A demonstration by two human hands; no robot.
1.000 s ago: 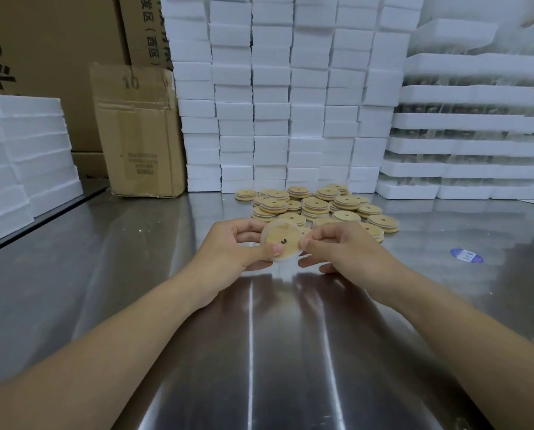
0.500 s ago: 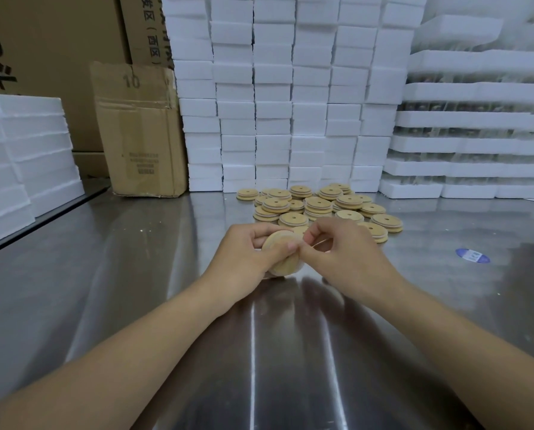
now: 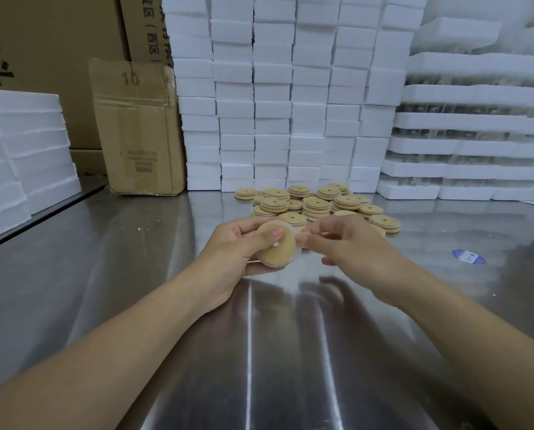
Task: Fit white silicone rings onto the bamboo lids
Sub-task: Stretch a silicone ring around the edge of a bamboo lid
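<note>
Above the middle of a shiny stainless-steel table (image 3: 166, 305), just clear of its surface: a round, pale bamboo lid (image 3: 275, 252) with a small centre hole, tilted so its flat face points toward the camera.

Gripped in the left hand (image 3: 237, 246), thumb pressed flat on the face just above the hole, fingers curled round behind the far and lower edges. A close, firm hold, with no gap to the wood.

Along the lid's right and lower rim: a thin, translucent white silicone ring (image 3: 297, 243). Pinched at the right edge between thumb and forefinger of the right hand (image 3: 349, 243), tips almost meeting, remaining fingers loosely curled below. Cannot tell whether the ring sits fully in place all the way round.

Just beyond the hands, farther along the table: a low pile of matching bamboo lids (image 3: 318, 203), several stacked in twos and threes.

At the far edge: tall columns of white foam blocks (image 3: 290, 88). To their left, a worn brown cardboard box (image 3: 138, 128). To their right, stacked white foam trays (image 3: 476, 144). At the near left, more white foam slabs (image 3: 23, 144).

On the table to the right, well apart from the hands: a small blue oval sticker (image 3: 468, 256).
</note>
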